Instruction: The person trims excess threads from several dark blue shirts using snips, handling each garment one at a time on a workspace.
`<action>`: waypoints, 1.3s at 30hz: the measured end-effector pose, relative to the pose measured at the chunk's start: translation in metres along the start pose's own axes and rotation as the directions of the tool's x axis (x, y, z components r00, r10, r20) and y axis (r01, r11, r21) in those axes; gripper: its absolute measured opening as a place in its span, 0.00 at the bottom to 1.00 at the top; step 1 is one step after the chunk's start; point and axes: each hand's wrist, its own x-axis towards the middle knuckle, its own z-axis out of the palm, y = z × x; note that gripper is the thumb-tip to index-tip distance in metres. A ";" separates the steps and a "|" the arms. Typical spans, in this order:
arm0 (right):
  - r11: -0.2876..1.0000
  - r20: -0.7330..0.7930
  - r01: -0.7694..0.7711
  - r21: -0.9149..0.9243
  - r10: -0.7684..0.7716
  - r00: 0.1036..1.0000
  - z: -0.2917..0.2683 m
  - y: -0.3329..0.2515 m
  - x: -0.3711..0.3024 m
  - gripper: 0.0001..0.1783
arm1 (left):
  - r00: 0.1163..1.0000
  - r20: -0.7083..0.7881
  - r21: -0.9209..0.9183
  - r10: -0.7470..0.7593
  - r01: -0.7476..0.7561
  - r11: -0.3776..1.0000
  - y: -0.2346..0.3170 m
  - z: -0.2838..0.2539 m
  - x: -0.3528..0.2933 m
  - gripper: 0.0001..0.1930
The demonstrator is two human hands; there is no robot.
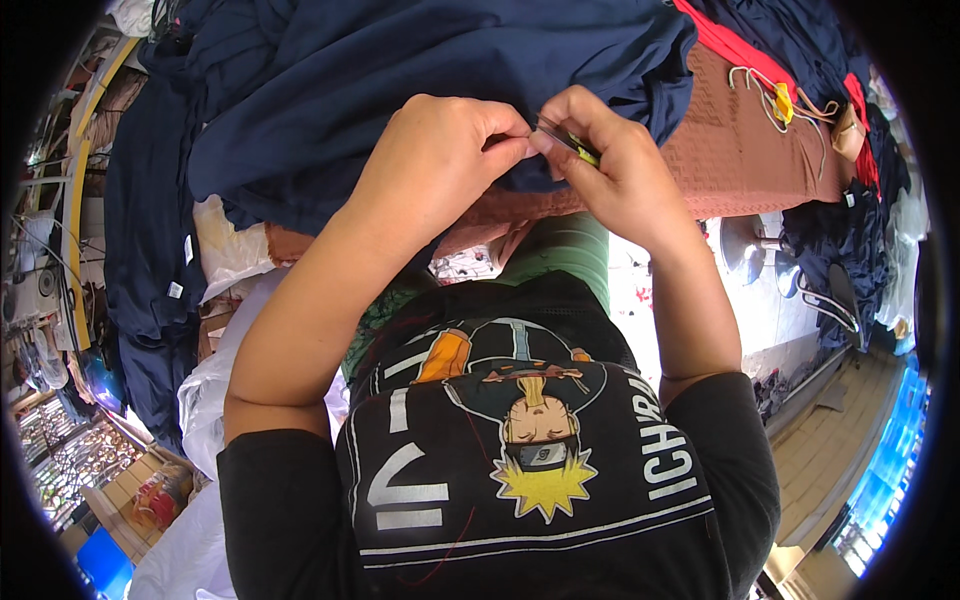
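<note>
Both of my hands meet over a heap of dark navy fabric (300, 110) spread on the table. With thumb and fingertips pinched together, my left hand (435, 150) holds something too small to make out against the cloth. My right hand (630, 175) is closed around a pair of thread snips (572, 145) with dark metal and a yellow-green part. The tip of the snips points toward my left fingertips, which nearly touch the right ones. The rest of the snips is hidden in my right palm.
Brown patterned cloth (745, 150) covers the table. At its right lie a red fabric strip (735, 45), pale cords and a small yellow piece (783, 103). More navy fabric (150, 240) hangs at the left, above white plastic bags (205, 390). Dark garments (835, 240) hang at the right.
</note>
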 end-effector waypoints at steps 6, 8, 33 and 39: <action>0.996 0.044 0.016 0.087 -0.020 0.999 -0.022 0.002 -0.002 0.13 | 0.990 0.090 -0.277 -0.110 0.131 0.952 -0.006 -0.004 0.002 0.08; 0.996 0.067 0.024 0.087 -0.029 0.997 -0.025 0.004 -0.003 0.11 | 0.991 0.092 -0.302 -0.099 0.122 0.946 -0.008 -0.004 0.002 0.09; 0.958 0.063 -0.010 0.285 -0.008 0.998 -0.041 0.015 -0.005 0.10 | 0.891 -0.016 -0.510 0.454 -0.397 0.763 -0.016 -0.074 -0.018 0.18; 0.922 0.030 0.006 0.386 -0.019 0.999 -0.040 0.012 -0.005 0.14 | 0.981 -0.063 -0.377 0.186 -0.196 0.905 -0.010 -0.072 -0.036 0.16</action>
